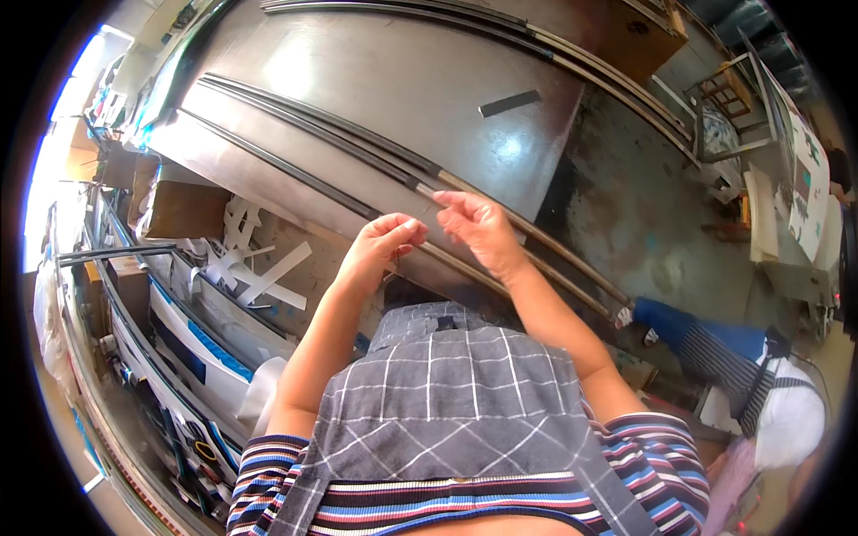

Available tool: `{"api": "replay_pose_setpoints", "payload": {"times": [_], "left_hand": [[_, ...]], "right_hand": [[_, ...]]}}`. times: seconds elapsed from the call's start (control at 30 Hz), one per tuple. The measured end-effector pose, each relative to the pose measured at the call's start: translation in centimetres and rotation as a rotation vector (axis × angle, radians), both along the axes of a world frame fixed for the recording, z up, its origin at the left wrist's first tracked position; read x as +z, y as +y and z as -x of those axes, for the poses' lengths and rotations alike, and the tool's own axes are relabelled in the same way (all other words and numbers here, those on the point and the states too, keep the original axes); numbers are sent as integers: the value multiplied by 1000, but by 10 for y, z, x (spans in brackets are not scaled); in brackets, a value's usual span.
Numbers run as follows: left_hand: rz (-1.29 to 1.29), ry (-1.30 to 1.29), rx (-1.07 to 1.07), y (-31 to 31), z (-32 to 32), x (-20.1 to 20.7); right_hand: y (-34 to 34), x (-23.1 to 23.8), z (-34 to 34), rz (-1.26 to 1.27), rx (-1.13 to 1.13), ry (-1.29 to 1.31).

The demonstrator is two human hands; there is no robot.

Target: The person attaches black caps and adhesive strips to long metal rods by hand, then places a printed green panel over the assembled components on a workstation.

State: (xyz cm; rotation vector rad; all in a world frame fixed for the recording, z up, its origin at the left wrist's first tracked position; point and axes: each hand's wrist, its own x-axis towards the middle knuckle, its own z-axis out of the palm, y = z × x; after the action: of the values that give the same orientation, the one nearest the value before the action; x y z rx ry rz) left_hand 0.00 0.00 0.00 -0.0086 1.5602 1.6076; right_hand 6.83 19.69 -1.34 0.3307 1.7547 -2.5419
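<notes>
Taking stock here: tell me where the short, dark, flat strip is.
In the head view, the short, dark, flat strip lies right of centre near the top, on the shiny grey table, between two sets of long, thin bars.

Grey tabletop [384, 76] | near rods [357, 154]: long, overhanging right edge | far rods [487, 35]: likewise | short dark strip [510, 104]: flat, between them

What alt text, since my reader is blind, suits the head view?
A person's bare left hand and right hand, fingers bent, are close together above long, slender, dark metallic-looking bars on a shiny grey table. A short, flat dark strip lies beyond.
</notes>
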Motion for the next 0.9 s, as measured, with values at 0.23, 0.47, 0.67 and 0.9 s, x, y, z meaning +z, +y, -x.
{"api": "replay_pose_setpoints", "payload": {"times": [0.23,0.47,0.67,0.9], "left_hand": [[-135,49,68,6,-36,7],[-38,-27,106,11,-58,10],[-11,-59,8,-7,-60,2],[119,97,205,-38,-61,-8]], "right_hand": [[-31,-6,-32,-8,-89,-77],[-43,-8,-53,-301,-136,-82],[-49,-14,-59,-82,-176,-148],[4,-23,-118,-1049,-109,-146]]}}
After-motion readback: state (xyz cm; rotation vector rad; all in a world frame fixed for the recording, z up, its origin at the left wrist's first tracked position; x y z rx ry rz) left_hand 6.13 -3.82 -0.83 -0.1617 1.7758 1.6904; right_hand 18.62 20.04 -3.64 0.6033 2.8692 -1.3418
